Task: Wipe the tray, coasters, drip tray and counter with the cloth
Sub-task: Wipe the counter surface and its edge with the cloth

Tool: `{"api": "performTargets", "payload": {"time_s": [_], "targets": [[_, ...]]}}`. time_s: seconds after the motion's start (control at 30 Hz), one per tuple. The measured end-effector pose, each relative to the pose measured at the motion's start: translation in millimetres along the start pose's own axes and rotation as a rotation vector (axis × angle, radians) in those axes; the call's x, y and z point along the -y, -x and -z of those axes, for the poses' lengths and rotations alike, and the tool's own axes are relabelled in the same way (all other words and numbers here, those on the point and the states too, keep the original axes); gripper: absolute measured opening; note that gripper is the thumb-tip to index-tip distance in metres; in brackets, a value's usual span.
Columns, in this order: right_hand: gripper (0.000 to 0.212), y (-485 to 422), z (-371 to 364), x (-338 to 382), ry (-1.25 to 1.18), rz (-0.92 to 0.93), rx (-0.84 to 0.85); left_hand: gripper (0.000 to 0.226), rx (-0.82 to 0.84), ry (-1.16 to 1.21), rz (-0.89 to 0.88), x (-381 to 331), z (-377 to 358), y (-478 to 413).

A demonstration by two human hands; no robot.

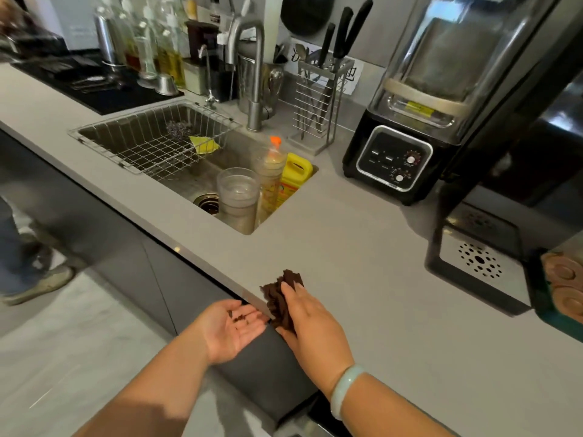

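Observation:
A dark brown cloth [279, 298] lies bunched at the front edge of the grey counter [362, 263]. My right hand [310, 323] presses on it with fingers laid over the cloth. Just below the counter's edge, my left hand [233, 328] is held palm up and cupped, with a few dark crumbs on the palm. At the right, a drip tray [479, 266] with a perforated metal plate sits under a machine. Wooden coasters [564, 285] are stacked on a dark green tray [542, 313] at the far right edge.
A sink [202, 184] with a wire basket, a plastic cup and soap bottles is set in the counter ahead. A blender [410, 121] stands behind it to the right, a knife rack [321, 99] beside the tap. Another person's feet [31, 279] are on the floor at left.

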State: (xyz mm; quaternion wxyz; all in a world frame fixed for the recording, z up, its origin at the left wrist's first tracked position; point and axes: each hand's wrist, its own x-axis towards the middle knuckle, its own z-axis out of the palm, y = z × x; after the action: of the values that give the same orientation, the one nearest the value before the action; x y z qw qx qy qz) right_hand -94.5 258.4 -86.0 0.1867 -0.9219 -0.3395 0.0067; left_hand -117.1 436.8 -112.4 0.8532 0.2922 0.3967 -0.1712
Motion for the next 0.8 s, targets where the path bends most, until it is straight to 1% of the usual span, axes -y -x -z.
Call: {"api": "performTargets", "payload": {"time_s": [0.17, 0.37, 0.43, 0.5, 0.57, 0.6, 0.67, 0.73, 0.8], "targets": [[0.065, -48, -18, 28, -0.008, 0.027, 0.011, 0.032, -0.016, -0.024, -0.035, -31, 15, -2], [0.063, -91, -27, 59, -0.035, 0.019, 0.059, 0.034, 0.045, 0.059, -0.029, -51, 22, 4], [0.061, -95, -24, 64, -0.102, 0.018, 0.070, 0.038, 0.049, 0.042, -0.022, -52, 24, 7], [0.059, -94, -15, 66, -0.235, -0.001, 0.055, 0.033, 0.038, -0.044, -0.019, -51, 26, 11], [0.058, -88, -1, 68, -0.453, -0.081, 0.059, 0.030, 0.033, -0.137, 0.005, -46, 24, 17], [0.057, -82, 7, 69, -0.618, -0.148, 0.056, 0.032, 0.044, -0.166, 0.019, -41, 22, 19], [0.053, -65, 23, 67, -1.018, -0.347, 0.004, 0.032, 0.078, -0.190, 0.058, -32, 13, 25], [0.049, -44, 38, 57, -1.467, -0.551, -0.036, 0.027, 0.119, -0.179, 0.124, -21, 0, 34], [0.043, -19, 55, 41, -1.853, -0.649, -0.039, 0.029, 0.160, -0.130, 0.197, -10, -18, 41]]}}
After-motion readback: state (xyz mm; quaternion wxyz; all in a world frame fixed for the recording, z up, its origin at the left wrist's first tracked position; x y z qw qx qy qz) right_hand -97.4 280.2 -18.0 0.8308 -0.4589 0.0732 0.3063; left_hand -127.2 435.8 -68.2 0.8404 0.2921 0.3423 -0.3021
